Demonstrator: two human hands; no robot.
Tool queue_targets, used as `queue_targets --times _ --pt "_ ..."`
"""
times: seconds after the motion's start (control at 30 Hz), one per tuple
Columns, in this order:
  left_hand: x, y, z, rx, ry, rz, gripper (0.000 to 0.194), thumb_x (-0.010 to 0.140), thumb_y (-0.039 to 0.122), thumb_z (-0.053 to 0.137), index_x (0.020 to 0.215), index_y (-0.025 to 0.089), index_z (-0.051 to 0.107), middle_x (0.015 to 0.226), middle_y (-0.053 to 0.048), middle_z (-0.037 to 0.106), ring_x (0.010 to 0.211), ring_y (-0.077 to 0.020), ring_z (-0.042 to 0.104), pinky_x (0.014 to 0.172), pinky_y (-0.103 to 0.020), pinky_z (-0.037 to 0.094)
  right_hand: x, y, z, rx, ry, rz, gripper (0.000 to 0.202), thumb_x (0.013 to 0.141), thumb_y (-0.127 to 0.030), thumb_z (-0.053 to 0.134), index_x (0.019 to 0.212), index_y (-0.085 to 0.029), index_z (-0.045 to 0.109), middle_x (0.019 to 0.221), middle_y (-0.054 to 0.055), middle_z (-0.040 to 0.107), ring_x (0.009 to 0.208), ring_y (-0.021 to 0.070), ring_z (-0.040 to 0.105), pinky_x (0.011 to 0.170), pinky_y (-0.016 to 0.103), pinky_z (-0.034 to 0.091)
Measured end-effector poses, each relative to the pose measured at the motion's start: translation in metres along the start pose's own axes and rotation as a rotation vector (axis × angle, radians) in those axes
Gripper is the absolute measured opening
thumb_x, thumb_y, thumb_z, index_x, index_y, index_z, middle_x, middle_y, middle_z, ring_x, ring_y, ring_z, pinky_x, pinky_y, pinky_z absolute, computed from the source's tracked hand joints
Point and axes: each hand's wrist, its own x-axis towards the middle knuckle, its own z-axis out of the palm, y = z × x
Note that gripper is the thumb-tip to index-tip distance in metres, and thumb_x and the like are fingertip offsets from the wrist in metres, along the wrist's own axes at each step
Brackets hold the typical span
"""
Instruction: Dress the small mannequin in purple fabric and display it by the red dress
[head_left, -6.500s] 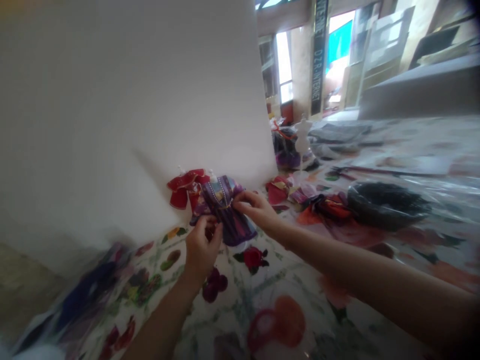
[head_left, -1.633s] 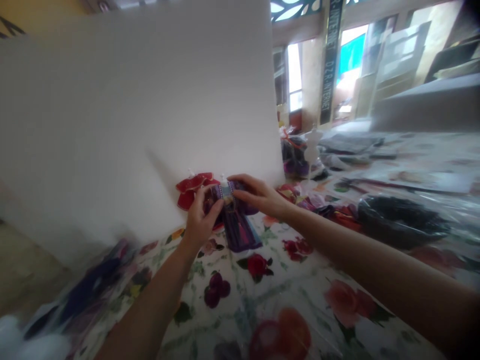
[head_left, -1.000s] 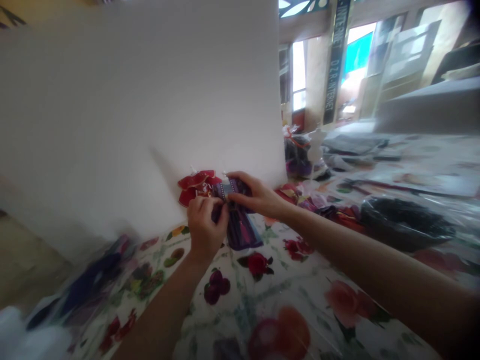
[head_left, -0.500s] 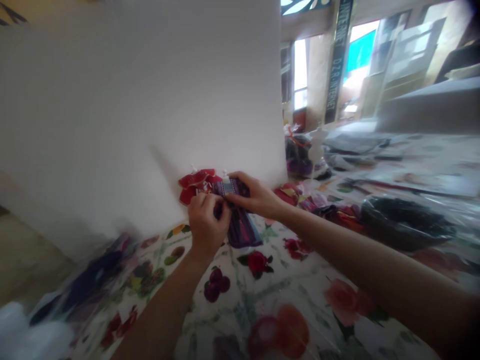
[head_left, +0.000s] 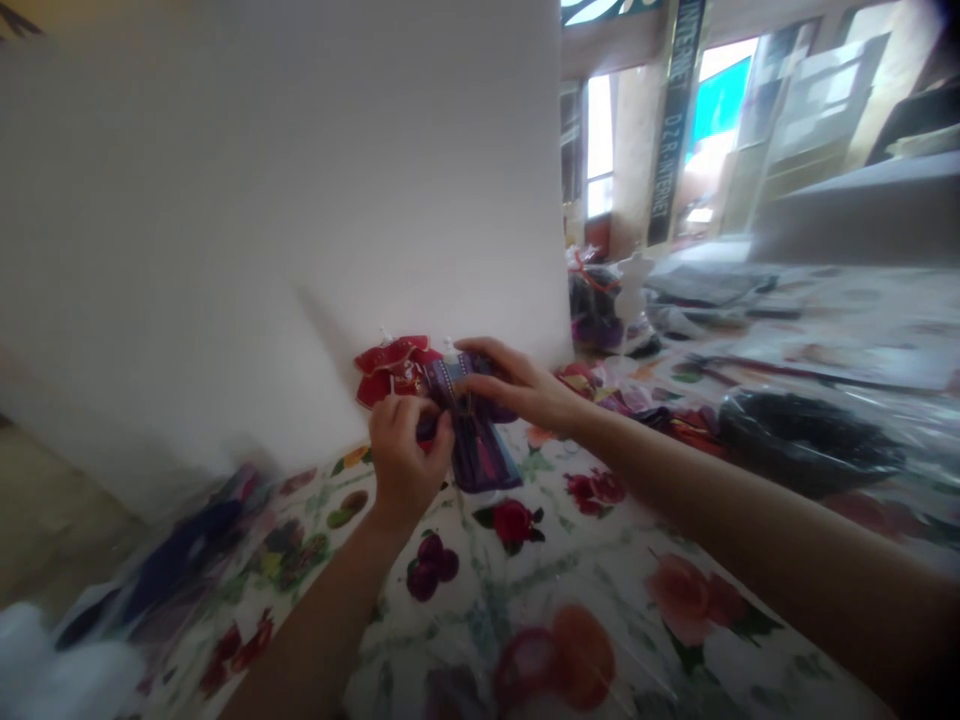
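A small purple dress (head_left: 484,455) with a light, studded middle stands on a white form whose tip shows at its top. My right hand (head_left: 517,385) is at its upper right, thumb across the front and fingers behind the top edge, gripping it. At its left side my left hand (head_left: 409,440) pinches the dress's edge or sleeve between thumb and fingers; the fingertips are partly hidden. Just left of it, a small red dress (head_left: 394,360) with gold trim stands on another white form against the white board (head_left: 300,200).
The fruit-patterned tablecloth (head_left: 457,640) lies under everything. Dark blue cloth (head_left: 184,550) is at the left. To the right are a black bundle in clear plastic (head_left: 810,435), red and purple cloth pieces (head_left: 645,410) and a white form (head_left: 634,290).
My right thumb has lifted slightly and moved over the front of the purple dress, with the fingers more spread. My left hand has shifted a little left, its thumb further from the fingers.
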Motion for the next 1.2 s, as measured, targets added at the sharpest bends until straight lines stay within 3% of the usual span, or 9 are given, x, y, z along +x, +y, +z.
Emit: queue_targets --times 0.3,0.6,0.77,1.0,1.1,1.2 --pt "-0.027 -0.009 0.011 0.023 -0.094 0.034 0.01 0.087 0.025 0.063 0.084 0.019 0.057 0.081 -0.004 0.058 0.081 -0.0215 0.054 0.078 -0.037 0.044 0.004 0.012 -0.004 -0.033 -0.022 -0.051 0.046 0.084 -0.033 0.064 0.126 -0.017 0.055 0.102 0.005 0.064 0.086 0.0161 0.058 0.078 0.031 0.05" --pt "-0.04 -0.009 0.019 0.014 -0.152 0.034 0.006 0.087 0.024 0.063 0.087 0.02 0.058 0.077 -0.002 0.059 0.077 -0.0209 0.055 0.074 -0.036 0.043 0.005 0.011 -0.004 -0.006 0.004 -0.04 0.035 0.086 -0.034 0.062 0.116 -0.017 0.06 0.104 0.007 0.066 0.092 0.017 0.061 0.079 0.03 0.051" --pt "-0.031 -0.004 0.013 -0.044 0.006 0.049 0.018 0.084 0.023 0.066 0.099 0.018 0.057 0.092 -0.006 0.059 0.09 -0.0216 0.056 0.084 -0.038 0.048 0.005 0.012 -0.005 0.05 0.007 -0.021 0.03 0.088 -0.033 0.06 0.112 -0.014 0.061 0.099 0.006 0.066 0.085 0.0145 0.061 0.076 0.029 0.052" --pt "-0.007 0.0 0.008 -0.1 0.187 -0.013 0.052 0.081 0.028 0.07 0.127 0.019 0.049 0.125 -0.014 0.053 0.124 -0.028 0.048 0.105 -0.048 0.042 0.006 0.002 -0.005 0.042 -0.033 -0.028 0.044 0.083 -0.04 0.069 0.122 -0.021 0.06 0.115 0.007 0.065 0.103 0.02 0.061 0.089 0.036 0.053" --pt "0.006 -0.003 0.007 -0.176 0.138 -0.033 0.062 0.083 0.03 0.07 0.138 0.021 0.042 0.138 -0.016 0.047 0.134 -0.0289 0.042 0.113 -0.05 0.034 0.007 0.0 -0.004 0.049 -0.044 -0.007 0.046 0.081 -0.04 0.071 0.121 -0.02 0.061 0.109 0.006 0.066 0.095 0.0184 0.062 0.084 0.034 0.054" --pt "0.016 -0.007 0.007 -0.297 0.014 -0.091 0.056 0.089 0.032 0.064 0.139 0.022 0.041 0.14 -0.014 0.049 0.133 -0.0269 0.046 0.112 -0.047 0.037 0.007 0.002 -0.002 0.051 -0.043 -0.005 0.042 0.083 -0.039 0.068 0.12 -0.018 0.061 0.103 0.006 0.066 0.087 0.0161 0.061 0.077 0.03 0.053"
